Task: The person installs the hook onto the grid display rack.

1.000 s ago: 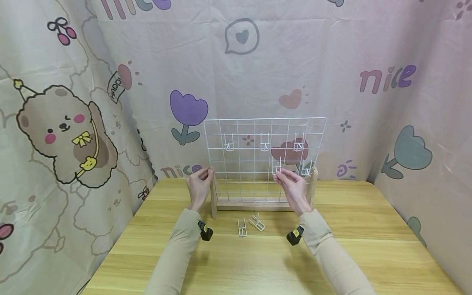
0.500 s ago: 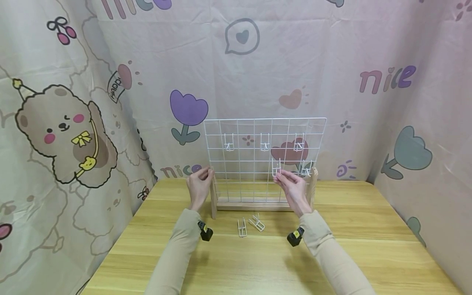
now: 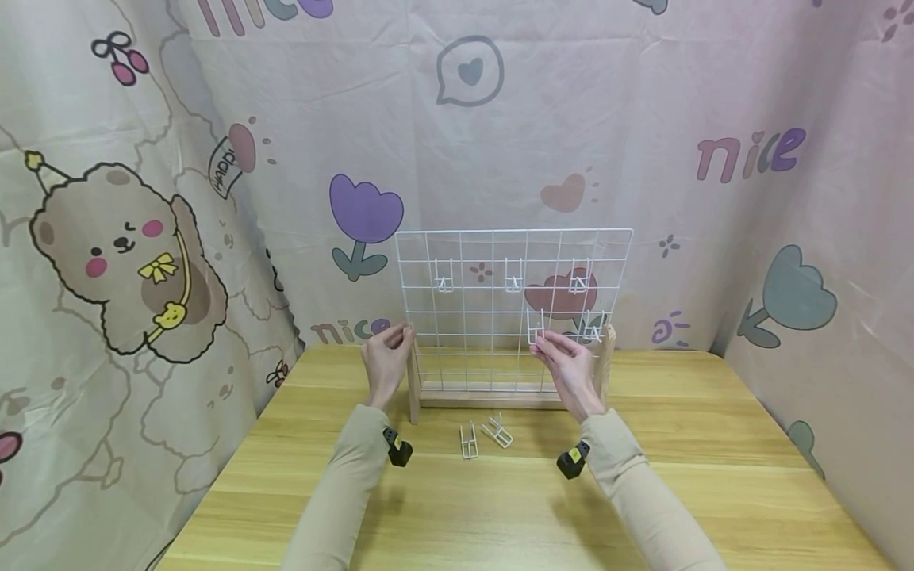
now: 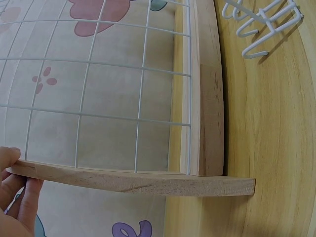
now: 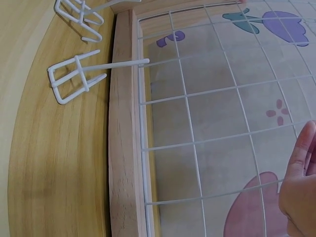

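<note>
A white wire grid panel (image 3: 478,312) stands upright in a wooden base (image 3: 500,398) on the table. My left hand (image 3: 387,358) pinches the upper end of the left wooden post (image 4: 123,181) between thumb and fingers. With the fingertips of my right hand (image 3: 567,371) I hold a white wire hook (image 3: 531,327) by its lower part, against or just in front of the grid; contact is too fine to tell. Right of it, another hook (image 3: 593,327) hangs on the grid. The right wrist view shows only part of the right hand (image 5: 300,182), and not its hook.
Three more hooks hang in an upper row, the left one (image 3: 443,279) near the purple tulip print. Two loose hooks, one straight (image 3: 469,454) and one slanted (image 3: 502,435), lie on the wooden table (image 3: 471,515) before the base. Printed cloth (image 3: 478,159) surrounds the back and sides.
My right hand has lowered slightly, bringing the hook a little down along the grid. The left hand stays on the post, and the loose hooks lie unmoved.
</note>
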A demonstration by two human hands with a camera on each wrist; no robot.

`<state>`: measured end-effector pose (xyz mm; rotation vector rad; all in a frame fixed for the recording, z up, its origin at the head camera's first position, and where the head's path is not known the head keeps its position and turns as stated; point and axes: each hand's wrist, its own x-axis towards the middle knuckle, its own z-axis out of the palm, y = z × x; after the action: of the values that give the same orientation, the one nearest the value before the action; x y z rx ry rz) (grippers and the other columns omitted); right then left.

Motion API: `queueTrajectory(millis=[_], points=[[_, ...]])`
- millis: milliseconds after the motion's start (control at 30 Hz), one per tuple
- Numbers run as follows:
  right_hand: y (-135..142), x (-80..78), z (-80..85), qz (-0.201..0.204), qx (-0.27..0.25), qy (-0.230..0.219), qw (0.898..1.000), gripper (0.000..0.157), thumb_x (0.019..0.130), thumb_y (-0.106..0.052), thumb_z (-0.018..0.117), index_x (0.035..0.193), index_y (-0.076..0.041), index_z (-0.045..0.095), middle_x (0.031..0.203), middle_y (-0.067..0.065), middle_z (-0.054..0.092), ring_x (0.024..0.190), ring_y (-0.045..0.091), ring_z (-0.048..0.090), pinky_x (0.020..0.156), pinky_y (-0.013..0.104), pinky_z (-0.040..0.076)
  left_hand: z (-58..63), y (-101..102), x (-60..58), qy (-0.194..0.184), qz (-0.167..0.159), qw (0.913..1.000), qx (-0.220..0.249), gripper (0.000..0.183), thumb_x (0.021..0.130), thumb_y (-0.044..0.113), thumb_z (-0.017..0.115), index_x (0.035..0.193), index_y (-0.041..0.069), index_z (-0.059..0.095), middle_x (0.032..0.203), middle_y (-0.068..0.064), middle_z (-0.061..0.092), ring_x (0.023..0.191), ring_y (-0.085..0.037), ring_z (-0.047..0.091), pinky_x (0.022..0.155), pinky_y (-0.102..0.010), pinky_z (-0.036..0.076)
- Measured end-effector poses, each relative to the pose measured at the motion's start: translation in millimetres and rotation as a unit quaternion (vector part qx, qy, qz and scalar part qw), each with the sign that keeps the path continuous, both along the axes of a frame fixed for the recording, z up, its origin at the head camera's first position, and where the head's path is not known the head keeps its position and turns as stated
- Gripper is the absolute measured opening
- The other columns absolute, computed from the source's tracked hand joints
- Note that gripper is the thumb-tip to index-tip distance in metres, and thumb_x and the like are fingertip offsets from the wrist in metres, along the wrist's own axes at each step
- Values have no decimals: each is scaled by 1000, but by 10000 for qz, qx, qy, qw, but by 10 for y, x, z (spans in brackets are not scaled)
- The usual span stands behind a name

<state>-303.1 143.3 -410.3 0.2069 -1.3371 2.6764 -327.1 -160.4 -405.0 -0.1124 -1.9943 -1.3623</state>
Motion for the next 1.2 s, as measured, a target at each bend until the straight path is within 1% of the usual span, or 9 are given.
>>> queueTrajectory(millis=[133,300,467,633,733,933,1033,1133,1200], points=[[3,-5,-5,3,3,-26,10000,22,94,12,58,97,-4,73,86,2,79,78,13,76,82,24,63,8,-1,3,2,4,10000,-12,24,92,11,74,111,-3,75,106,-22,76,94,-33,77,82,-46,62],[7,-5,-10,45,-27,-44,10000,23,94,13,58,97,-4,73,86,2,79,78,14,76,82,24,63,11,2,6,-36,19,10000,14,24,91,11,74,111,-3,75,106,-22,75,94,-33,77,82,-44,62],[5,-3,-11,110,-75,-62,9999,21,95,13,56,100,-1,71,86,2,79,79,14,76,82,24,63,8,4,1,-61,10,10000,61,23,91,10,74,110,-3,75,106,-22,75,94,-34,77,82,-43,62],[1,-5,-15,70,-31,-44,10000,19,96,13,55,102,2,69,85,3,79,78,14,76,81,24,63,5,5,1,-50,42,10000,39,23,91,10,74,110,-3,75,106,-22,76,94,-33,77,82,-43,62],[1,-6,-22,56,42,-31,10000,19,96,12,55,100,0,69,85,2,79,79,13,76,82,24,63,3,4,0,-21,79,10000,-18,23,91,11,74,110,-3,75,105,-21,76,93,-33,77,81,-44,63],[6,-12,-49,47,180,64,9998,26,96,12,55,93,-8,72,86,2,79,80,12,77,83,24,63,1,2,-10,25,110,9999,-85,23,91,11,74,109,-3,75,104,-21,76,92,-33,77,80,-45,63],[9,-16,-62,44,173,100,9998,24,96,13,56,97,-5,71,86,3,79,80,13,77,83,24,63,2,4,-8,50,105,9999,-80,23,91,10,74,109,-3,75,103,-21,76,92,-33,77,80,-45,63],[12,-20,-74,34,181,115,9998,18,95,13,56,105,2,67,86,3,79,81,13,77,83,25,63,-1,6,-5,70,96,9999,-82,23,90,10,74,110,-3,75,103,-21,76,92,-34,77,80,-45,63],[16,-23,-83,28,194,107,9998,18,95,13,56,109,5,66,86,3,79,81,14,77,84,25,63,-3,4,-6,72,89,9999,-71,23,90,10,74,110,-3,75,103,-21,76,92,-34,77,80,-45,63]])
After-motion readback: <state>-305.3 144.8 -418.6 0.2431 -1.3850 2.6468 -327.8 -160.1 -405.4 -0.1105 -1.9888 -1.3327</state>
